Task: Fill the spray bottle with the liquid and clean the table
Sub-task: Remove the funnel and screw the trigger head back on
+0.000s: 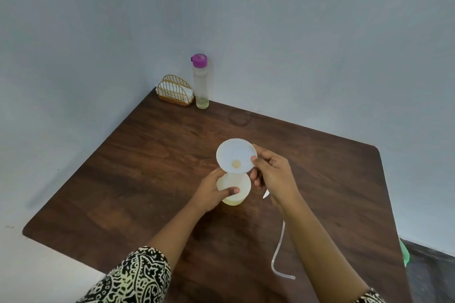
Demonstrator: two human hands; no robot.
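While the left hand grips a pale container on the dark wooden table, the right hand pinches a white funnel just above; blue walls beyond.

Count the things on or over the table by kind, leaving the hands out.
Clear bottle with purple cap: 1
White funnel: 1
Pale container: 1
Clear tube: 1
Wire napkin holder: 1
Total: 5
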